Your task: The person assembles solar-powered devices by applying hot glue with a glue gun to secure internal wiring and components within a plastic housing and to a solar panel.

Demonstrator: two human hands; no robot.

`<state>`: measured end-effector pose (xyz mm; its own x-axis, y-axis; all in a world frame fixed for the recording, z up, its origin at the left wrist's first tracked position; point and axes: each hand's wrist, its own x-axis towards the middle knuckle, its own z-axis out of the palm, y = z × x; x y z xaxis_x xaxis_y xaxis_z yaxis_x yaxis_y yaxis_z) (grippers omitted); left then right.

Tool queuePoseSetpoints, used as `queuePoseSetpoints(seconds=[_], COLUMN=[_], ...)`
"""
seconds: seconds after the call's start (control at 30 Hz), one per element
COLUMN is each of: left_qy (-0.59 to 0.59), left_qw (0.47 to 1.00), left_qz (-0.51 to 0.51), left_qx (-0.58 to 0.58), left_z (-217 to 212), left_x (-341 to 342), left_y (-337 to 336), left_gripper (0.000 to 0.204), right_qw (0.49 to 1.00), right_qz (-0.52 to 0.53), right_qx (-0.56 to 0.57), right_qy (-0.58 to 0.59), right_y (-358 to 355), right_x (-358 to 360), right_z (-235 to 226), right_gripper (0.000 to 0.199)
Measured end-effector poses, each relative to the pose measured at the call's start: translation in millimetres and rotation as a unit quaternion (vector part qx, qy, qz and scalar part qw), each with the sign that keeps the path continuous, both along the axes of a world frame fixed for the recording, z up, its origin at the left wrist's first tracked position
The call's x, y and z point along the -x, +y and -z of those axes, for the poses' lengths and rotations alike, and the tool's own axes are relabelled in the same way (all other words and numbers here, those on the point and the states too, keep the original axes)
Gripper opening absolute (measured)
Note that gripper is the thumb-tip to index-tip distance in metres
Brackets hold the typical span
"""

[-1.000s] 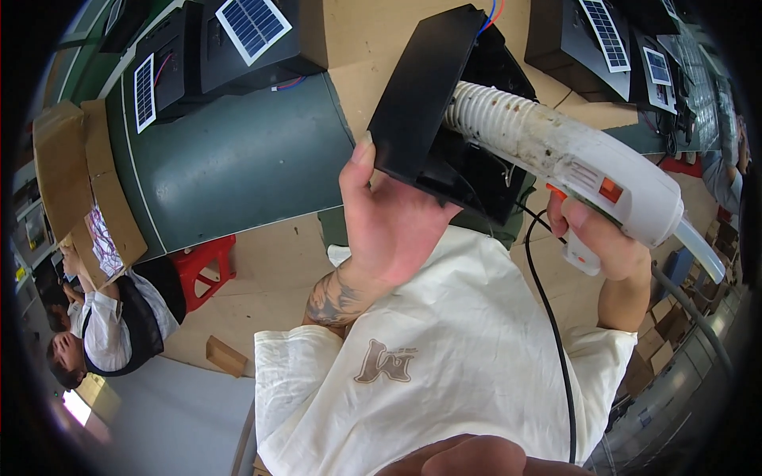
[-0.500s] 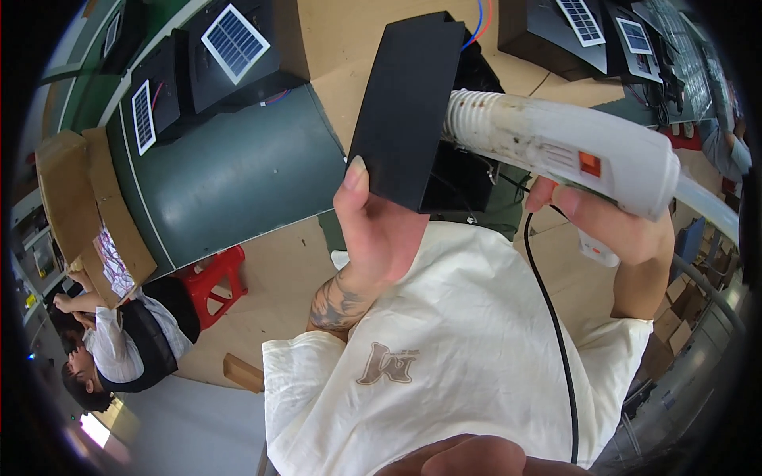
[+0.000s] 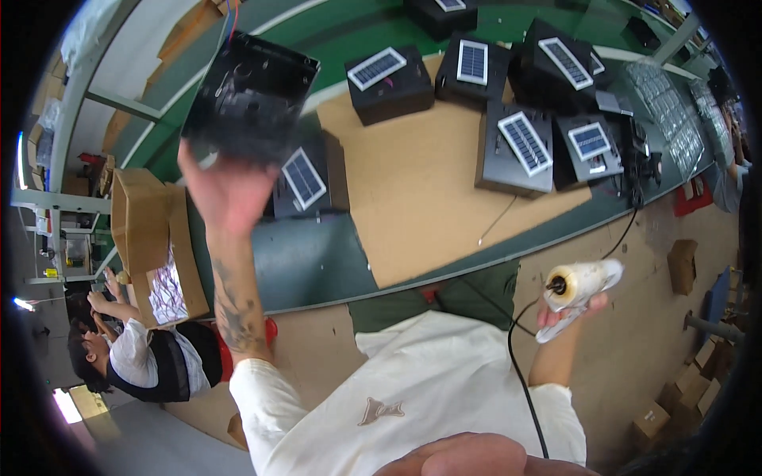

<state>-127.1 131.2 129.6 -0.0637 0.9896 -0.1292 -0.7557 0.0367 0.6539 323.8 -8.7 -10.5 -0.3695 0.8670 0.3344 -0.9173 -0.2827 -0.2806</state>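
My left hand (image 3: 230, 190) is raised at the upper left, gripping the lower edge of a black plastic housing (image 3: 252, 91). The hollow inner side of the housing faces the camera, slightly blurred, and a red and a blue wire rise from its top. At the right, clear of the bench edge, my right hand (image 3: 597, 302) is wrapped round a white hot glue gun (image 3: 587, 285). Its dark nozzle tip points toward the camera. A black cord (image 3: 524, 373) hangs over my shirt. Behind the housing stands a black box with a small solar panel (image 3: 304, 179).
A flat cardboard sheet (image 3: 421, 198) covers part of the green bench (image 3: 317, 266). Several black boxes with solar panels (image 3: 516, 151) stand along its far and right sides. An open carton (image 3: 147, 222) holding wires is at the left, near a seated person (image 3: 159, 357).
My left hand has carried the housing up and left, turning its inner side into view. The glue gun has been drawn away from it, lower on the right, and turned nozzle toward the camera.
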Motion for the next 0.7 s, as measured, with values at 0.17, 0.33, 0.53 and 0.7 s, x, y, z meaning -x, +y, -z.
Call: queuePoseSetpoints(seconds=[0.17, 0.33, 0.53, 0.7], left_qy=[0.021, 0.087, 0.555, 0.895], left_qw=[0.991, 0.958, 0.759, 0.412], left_qz=[0.091, 0.204, 0.073, -0.156], left_qx=[0.1, 0.179, 0.333, -0.065], left_z=[18.7, 107.6, 111.2, 58.6], left_x=[25.7, 46.0, 86.4, 43.6], left_y=[176.3, 296.7, 336.8, 372.8], left_gripper=[0.081, 0.089, 0.071, 0.039], right_qw=[0.999, 0.992, 0.986, 0.989], right_qz=[0.029, 0.117, 0.154, 0.118], right_qx=[-0.006, 0.037, 0.056, 0.084], right_qy=[0.042, 0.011, 0.009, -0.02], right_y=[5.4, 7.3, 5.8, 20.4], right_x=[0.2, -14.2, -40.6, -64.6], right_z=[43.5, 72.4, 85.5, 88.6], right_gripper=[0.056, 0.055, 0.051, 0.05])
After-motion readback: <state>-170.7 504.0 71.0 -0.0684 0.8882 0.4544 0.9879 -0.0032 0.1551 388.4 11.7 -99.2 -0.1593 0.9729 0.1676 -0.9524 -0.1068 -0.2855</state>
